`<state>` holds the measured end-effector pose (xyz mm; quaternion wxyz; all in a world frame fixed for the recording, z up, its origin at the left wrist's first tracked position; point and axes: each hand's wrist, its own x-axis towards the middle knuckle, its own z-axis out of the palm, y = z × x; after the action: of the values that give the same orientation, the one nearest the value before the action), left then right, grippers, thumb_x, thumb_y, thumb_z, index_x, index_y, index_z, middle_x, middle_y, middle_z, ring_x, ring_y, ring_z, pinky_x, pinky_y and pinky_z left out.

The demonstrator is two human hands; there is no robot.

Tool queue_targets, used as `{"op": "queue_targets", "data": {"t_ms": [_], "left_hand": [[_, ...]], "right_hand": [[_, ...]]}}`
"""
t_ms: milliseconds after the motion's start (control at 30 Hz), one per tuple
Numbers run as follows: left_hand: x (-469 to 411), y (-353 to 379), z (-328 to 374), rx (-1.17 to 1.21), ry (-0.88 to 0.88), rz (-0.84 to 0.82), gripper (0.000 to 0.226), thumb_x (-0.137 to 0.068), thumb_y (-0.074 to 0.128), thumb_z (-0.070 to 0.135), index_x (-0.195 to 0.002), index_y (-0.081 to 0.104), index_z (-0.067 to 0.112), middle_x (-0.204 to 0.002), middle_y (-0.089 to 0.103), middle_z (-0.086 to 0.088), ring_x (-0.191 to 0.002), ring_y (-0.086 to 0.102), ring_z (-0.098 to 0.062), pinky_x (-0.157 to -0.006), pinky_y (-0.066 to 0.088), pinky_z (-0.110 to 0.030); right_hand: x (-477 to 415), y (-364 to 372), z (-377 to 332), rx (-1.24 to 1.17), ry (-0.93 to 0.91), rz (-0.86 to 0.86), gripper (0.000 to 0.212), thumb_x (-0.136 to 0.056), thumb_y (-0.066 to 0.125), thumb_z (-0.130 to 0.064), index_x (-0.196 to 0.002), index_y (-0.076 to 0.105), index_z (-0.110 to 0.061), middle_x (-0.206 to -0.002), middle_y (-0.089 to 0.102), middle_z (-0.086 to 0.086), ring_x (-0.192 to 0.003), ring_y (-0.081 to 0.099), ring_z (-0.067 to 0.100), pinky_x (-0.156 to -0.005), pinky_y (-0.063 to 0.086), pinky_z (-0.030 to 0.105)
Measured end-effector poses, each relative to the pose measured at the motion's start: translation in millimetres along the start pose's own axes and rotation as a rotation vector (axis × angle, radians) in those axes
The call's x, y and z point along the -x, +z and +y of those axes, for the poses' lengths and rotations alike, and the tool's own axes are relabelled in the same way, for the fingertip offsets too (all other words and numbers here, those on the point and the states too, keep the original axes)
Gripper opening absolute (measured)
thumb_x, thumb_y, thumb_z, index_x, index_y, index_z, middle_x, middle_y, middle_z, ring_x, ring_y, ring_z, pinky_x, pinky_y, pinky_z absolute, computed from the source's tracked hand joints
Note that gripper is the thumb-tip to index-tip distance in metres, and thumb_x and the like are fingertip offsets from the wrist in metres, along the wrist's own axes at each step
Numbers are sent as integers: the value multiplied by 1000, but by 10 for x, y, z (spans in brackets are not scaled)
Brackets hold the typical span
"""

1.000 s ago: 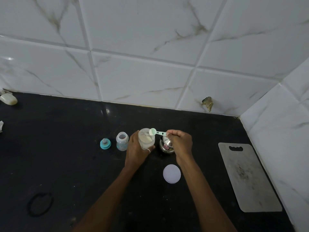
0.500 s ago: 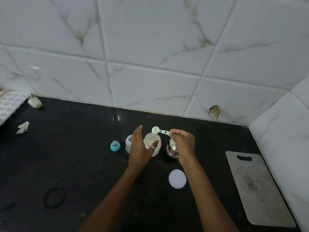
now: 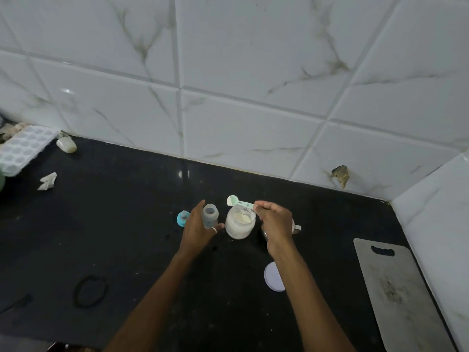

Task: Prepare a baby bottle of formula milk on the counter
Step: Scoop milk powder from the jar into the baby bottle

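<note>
A small clear baby bottle (image 3: 210, 214) stands open-topped on the black counter (image 3: 121, 214). My left hand (image 3: 196, 229) is cupped against its left side, fingers straight behind it and thumb across its base. Right of it stands an open jar of formula powder (image 3: 239, 222). My right hand (image 3: 275, 223) pinches the handle of a pale green scoop (image 3: 237, 201), whose bowl hovers over the jar's far rim. The bottle's teal cap (image 3: 182, 218) lies left of the bottle. The jar's white lid (image 3: 272, 276) lies nearer me.
A steel cup (image 3: 295, 228) sits mostly hidden behind my right hand. A grey cutting board (image 3: 396, 293) lies at the right by the side wall. A black hair tie (image 3: 90, 290), crumpled paper (image 3: 47, 181) and a white ice tray (image 3: 20, 151) are on the left.
My left hand let go of the powder jar and moved left to the baby bottle. The scoop rose slightly above the jar. The camera turned left.
</note>
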<state>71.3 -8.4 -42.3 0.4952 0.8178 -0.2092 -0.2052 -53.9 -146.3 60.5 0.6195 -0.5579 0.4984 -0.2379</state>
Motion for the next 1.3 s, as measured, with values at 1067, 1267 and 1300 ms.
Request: {"op": "queue_targets", "data": {"t_ms": [1067, 1267, 1300], "left_hand": [[2, -863, 1685, -222, 377, 167, 59, -75, 82, 43, -126, 63, 20, -107, 72, 4, -94, 66, -17, -85, 56, -36], [12, -907, 1758, -250, 381, 207, 62, -74, 80, 50, -125, 63, 20, -108, 72, 3, -93, 67, -19, -84, 57, -41], [18, -910, 1768, -252, 385, 212, 61, -73, 80, 51, -124, 64, 20, -107, 73, 3, -92, 67, -19, -83, 57, -41]], "right_hand": [[482, 26, -1507, -40, -309, -82, 8, -88, 75, -13, -92, 80, -18, -84, 77, -7, -77, 63, 7, -75, 50, 24], [529, 67, -1516, 147, -606, -29, 12, -90, 74, -16, -91, 79, -27, -82, 77, -13, -81, 71, -1, -77, 54, 17], [540, 77, -1504, 178, -644, -13, 11, -90, 74, -17, -94, 79, -25, -81, 76, -14, -80, 70, -2, -77, 54, 16]]}}
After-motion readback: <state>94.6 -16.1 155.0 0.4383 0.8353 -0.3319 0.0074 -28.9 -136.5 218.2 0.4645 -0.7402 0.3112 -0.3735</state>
